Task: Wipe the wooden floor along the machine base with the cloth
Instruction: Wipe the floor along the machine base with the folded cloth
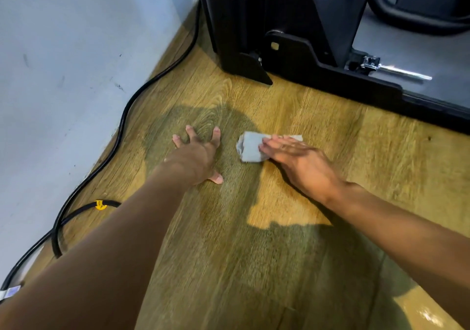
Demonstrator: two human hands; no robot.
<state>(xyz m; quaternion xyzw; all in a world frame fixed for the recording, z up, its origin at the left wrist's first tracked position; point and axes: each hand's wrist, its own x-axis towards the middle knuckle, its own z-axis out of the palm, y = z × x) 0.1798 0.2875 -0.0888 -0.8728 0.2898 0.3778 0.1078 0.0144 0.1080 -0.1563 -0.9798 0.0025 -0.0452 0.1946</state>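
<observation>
A folded grey cloth lies on the wooden floor a short way in front of the black machine base. My right hand presses flat on the cloth, fingers stretched over its right half. My left hand is planted flat on the bare floor just left of the cloth, fingers spread, holding nothing. The picture is slightly blurred by motion.
Black cables run along the foot of the pale wall on the left, one with a yellow tag. A metal pin sticks out on the machine's grey platform at upper right. A glossy patch shows at lower right.
</observation>
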